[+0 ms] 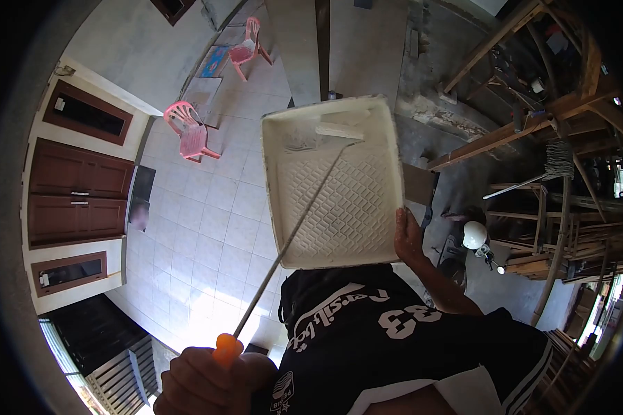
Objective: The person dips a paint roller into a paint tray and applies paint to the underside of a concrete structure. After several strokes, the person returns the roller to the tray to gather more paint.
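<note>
My left hand [204, 380], at the lower left, is closed round the orange handle of a paint roller [294, 232]. Its long thin metal rod runs up across a paint tray [275, 200]. At the rod's far end, the pale roller sleeve lies over the tray's far well, where a coat of cream paint shows. The tray has a ridged diamond pattern and paint-smeared rims. With my right hand [408, 235] I grip its right edge near the close corner, thumb side showing and the other fingers hidden behind it. The tray's near edge is close to my black shirt.
Pink plastic chairs [192, 131] stand on the tiled floor [211, 235] to the left. Brown double doors [81, 194] are beyond them. On the right are a wooden frame [505, 135], stacked timber [533, 256] and a white helmet [475, 235].
</note>
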`<move>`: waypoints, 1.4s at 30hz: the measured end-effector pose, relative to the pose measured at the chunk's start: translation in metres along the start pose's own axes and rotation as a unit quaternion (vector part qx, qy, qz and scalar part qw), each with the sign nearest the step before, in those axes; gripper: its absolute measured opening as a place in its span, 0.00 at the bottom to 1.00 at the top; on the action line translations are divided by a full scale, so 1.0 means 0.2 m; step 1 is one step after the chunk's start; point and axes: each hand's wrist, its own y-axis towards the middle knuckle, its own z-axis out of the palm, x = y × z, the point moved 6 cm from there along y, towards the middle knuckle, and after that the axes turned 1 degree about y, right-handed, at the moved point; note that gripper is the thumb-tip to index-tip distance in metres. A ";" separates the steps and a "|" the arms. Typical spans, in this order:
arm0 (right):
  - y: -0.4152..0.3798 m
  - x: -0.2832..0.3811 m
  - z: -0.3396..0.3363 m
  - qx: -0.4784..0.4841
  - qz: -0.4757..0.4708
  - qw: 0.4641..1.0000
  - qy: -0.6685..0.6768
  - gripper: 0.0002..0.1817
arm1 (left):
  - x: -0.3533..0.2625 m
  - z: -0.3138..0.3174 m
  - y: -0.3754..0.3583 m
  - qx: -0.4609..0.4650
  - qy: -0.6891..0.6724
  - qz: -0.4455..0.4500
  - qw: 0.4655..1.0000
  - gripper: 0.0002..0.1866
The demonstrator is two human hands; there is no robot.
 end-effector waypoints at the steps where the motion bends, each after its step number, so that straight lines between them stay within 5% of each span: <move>1: -0.01 -0.03 0.00 -0.016 -0.007 1.000 0.005 0.24 | 0.00 -0.01 0.01 -0.003 -0.018 -0.004 1.000 0.18; 10: 0.02 -0.05 0.01 0.040 0.016 0.999 0.010 0.25 | 0.04 0.00 0.05 0.057 -0.003 -0.040 0.998 0.18; 13: 0.02 0.00 -0.03 0.095 0.093 0.991 -0.025 0.26 | 0.05 0.03 0.05 0.059 -0.005 -0.047 0.997 0.18; 19: 0.07 0.10 -0.03 0.068 0.046 0.996 -0.029 0.29 | 0.05 0.07 0.05 0.088 0.000 -0.058 0.994 0.18; 22: 0.11 0.11 -0.03 -0.020 -0.056 0.995 -0.085 0.29 | 0.05 0.08 0.04 0.090 0.000 -0.054 0.994 0.18; 27: 0.16 0.52 -0.22 -0.078 -0.159 0.983 0.052 0.24 | 0.06 0.07 0.06 0.109 -0.007 -0.052 0.993 0.18; 29: 0.13 0.78 -0.38 -0.092 -0.284 0.949 0.105 0.22 | 0.06 0.05 0.06 0.115 -0.001 -0.048 0.992 0.18; 33: -0.09 1.24 -0.66 -0.067 -0.537 0.794 0.276 0.27 | 0.03 0.00 0.04 0.084 0.040 -0.031 0.995 0.19; 37: -0.29 1.41 -0.75 0.017 -0.584 0.756 0.297 0.23 | 0.05 0.02 0.06 0.106 0.010 -0.039 0.994 0.19; 40: -0.27 1.53 -0.71 0.024 -0.663 0.673 0.327 0.21 | 0.08 0.05 0.07 0.133 -0.027 -0.052 0.989 0.18; 42: -0.27 1.45 -0.70 0.080 -0.650 0.668 0.352 0.05 | 0.08 0.06 0.07 0.109 -0.014 -0.051 0.993 0.19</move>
